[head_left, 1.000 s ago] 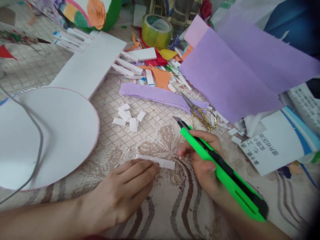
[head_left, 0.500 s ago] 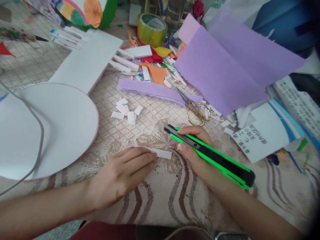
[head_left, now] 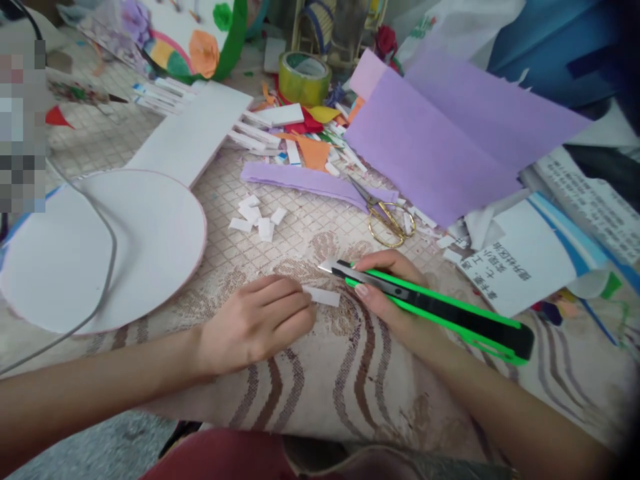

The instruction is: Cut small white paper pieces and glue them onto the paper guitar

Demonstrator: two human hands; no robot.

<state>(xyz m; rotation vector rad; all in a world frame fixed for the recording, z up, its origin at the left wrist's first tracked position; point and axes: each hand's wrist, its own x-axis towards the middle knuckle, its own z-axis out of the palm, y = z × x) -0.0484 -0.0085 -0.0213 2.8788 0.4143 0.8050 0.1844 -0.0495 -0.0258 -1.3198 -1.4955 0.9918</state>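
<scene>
My right hand is closed on a green and black utility knife, its blade pointing left. A length of blade sticks out beyond the black tip. Close by on the left, my left hand is closed with fingertips down on a white strip, whose right end shows past the fingers. The rest of the strip is hidden under the hand. Blade and strip are apart in the picture, with the blade over the tablecloth. Beyond my hands lie several small white cut pieces.
Gold-handled scissors lie beyond the knife. A folded purple strip, purple sheets, scraps and a tape roll fill the back. At left are a white round board, a grey cable and a white rectangular board.
More blade now sticks out of the knife, and its tip reaches further left. My left hand stays at the strip, fingers more curled. The whole view has shifted slightly.
</scene>
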